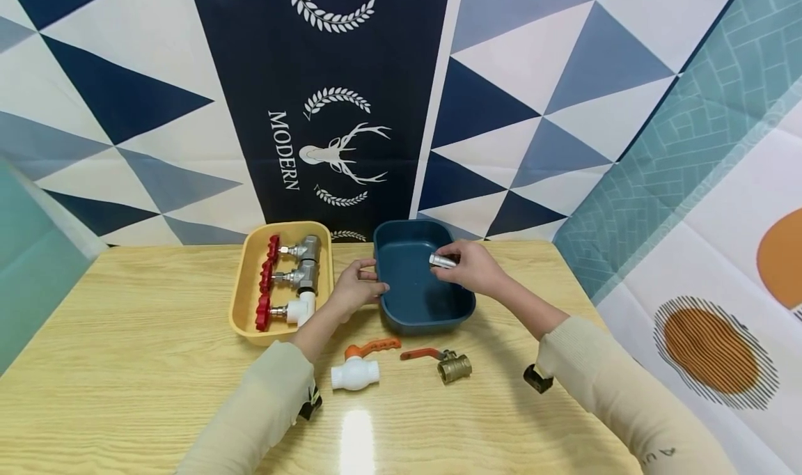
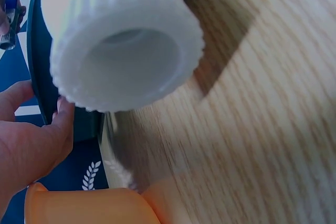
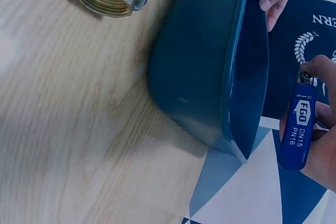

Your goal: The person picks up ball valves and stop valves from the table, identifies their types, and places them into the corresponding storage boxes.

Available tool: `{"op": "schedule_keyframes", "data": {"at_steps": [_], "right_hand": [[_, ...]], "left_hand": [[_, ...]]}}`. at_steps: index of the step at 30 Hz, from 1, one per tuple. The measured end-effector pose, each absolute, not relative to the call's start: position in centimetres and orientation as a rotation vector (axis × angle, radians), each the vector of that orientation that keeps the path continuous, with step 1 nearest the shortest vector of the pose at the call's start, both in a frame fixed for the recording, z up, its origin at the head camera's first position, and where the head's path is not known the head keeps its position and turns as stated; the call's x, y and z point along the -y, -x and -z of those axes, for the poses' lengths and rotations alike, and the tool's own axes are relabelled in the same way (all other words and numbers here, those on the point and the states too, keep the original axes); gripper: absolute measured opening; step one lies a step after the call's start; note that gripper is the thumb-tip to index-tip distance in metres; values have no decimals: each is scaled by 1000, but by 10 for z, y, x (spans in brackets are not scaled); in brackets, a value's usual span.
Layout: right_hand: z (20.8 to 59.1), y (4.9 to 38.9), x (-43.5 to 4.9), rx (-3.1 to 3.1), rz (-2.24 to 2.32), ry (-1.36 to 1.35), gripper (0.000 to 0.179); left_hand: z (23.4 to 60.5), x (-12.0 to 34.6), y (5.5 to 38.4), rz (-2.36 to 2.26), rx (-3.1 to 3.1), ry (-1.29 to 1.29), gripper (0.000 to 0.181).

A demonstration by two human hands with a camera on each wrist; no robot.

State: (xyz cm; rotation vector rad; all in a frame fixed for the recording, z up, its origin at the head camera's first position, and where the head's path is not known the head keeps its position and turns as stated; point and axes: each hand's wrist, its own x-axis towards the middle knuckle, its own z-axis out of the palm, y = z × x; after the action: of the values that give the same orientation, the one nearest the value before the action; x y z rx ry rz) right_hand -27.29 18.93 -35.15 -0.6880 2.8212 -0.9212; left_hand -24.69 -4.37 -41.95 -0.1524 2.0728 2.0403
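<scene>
Gripped in the curled fingers of the right hand, over the dark-blue round-cornered plastic basin: small shiny silver metal valve, with flat blue handle lettered white "FGO DN15 PN16". Pinched round the basin's left rim: left hand.

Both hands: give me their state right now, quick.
Left hand: closed, pinching the rim of the dark blue plastic bin.
Right hand: closed, holding the blue-handled FGO DN15 valve.
</scene>
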Motion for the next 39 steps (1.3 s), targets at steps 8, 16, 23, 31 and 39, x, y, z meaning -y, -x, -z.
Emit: {"op": "schedule_keyframes", "data": {"at_steps": [8,16,23,31,39], "right_hand": [[354,282,-180,-2826,890,739,33],[358,287,-173,-2803,899,750,35],[361,291,-165,-2788,908,738,38],[362,298,-158,-2782,888,749,40],[364,306,-154,-2779,880,776,37]], "left_hand": [[419,43,246,-2040,-2081,134,60],[420,43,247,-2044,-2073,152,59],[422,43,247,-2043,-2081,152,58],[424,43,248,-2024,-2082,160,58],[422,45,249,-2029,-2071,148,59]]}}
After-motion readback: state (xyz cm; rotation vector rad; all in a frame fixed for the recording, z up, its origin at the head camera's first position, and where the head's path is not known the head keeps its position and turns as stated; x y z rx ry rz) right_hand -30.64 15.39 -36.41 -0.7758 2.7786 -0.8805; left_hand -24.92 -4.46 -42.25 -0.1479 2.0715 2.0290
